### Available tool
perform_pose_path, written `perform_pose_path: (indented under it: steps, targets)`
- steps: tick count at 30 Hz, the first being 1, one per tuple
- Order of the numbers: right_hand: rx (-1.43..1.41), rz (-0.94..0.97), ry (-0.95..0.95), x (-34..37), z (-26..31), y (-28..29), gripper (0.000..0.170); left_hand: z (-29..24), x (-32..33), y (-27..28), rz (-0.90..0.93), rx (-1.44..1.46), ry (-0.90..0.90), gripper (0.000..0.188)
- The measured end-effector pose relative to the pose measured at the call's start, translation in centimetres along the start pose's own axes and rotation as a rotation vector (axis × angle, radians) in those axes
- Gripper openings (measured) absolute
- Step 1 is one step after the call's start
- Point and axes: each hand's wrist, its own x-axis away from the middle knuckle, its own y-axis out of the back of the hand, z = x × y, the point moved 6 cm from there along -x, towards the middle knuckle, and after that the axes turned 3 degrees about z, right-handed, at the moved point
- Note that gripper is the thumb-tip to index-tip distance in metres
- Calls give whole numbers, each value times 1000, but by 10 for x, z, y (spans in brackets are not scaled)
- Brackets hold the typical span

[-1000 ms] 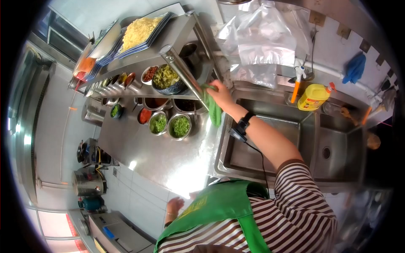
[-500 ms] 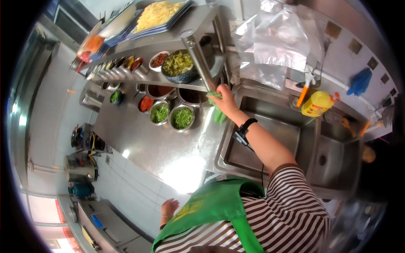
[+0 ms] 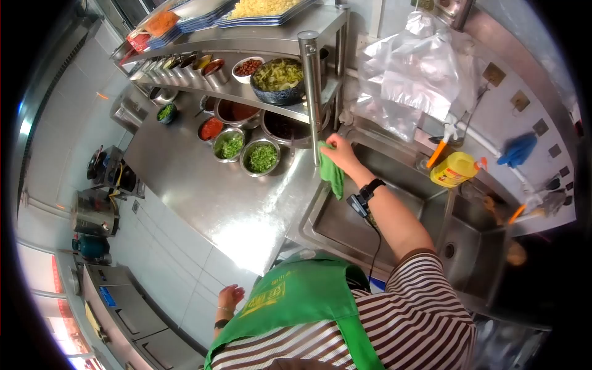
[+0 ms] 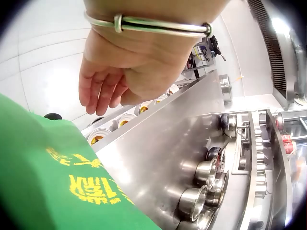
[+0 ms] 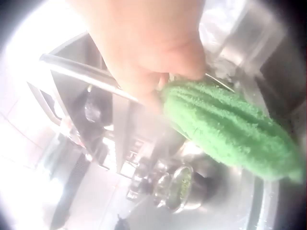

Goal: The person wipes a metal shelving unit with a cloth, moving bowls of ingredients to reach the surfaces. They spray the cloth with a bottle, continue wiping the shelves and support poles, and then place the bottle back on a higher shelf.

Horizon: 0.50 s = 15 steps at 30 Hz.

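Observation:
My right hand [image 3: 342, 154] grips a green cloth [image 3: 331, 176] at the lower part of a steel shelf post [image 3: 311, 86]. In the right wrist view the fuzzy cloth [image 5: 230, 127] hangs out from under the curled fingers, with the post running up to the hand. The cloth's loose end droops over the corner of the sink [image 3: 345, 213]. My left hand [image 3: 230, 297] hangs beside the green apron [image 3: 277, 290], away from the counter. Its fingers are loosely bent with nothing in them, as the left wrist view shows.
Steel bowls of chopped greens [image 3: 260, 158] and red sauce [image 3: 211, 129] stand on the counter [image 3: 203, 179] below the shelf. A dark bowl of pickled greens [image 3: 277, 80] sits on the shelf. A yellow bottle [image 3: 454, 169] and an orange-handled tap [image 3: 441, 148] are behind the sink.
My right hand has moved down the post with the cloth, whose end now hangs freely. The head view has shifted, and the left hand still hangs by the apron.

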Motion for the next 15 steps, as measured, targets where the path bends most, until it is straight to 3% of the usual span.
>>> perform_pose_path:
  steps: [5,9,12,15]
  targets:
    - [-144,-73,143,-32,58,12,26,-18,2,-19,8,-14,-32,29]
    - [38,-176,199,-31,37,-5,33,-23,-7,-23,14,-30,-40,30]
    - [76,-122,2,-20,6,-18,35,-20,-3,-17,26,-13,-45,30]
    - [-103,-69,34,-12,39,-9,32,-20,-7,-4,32,10,-38,29]
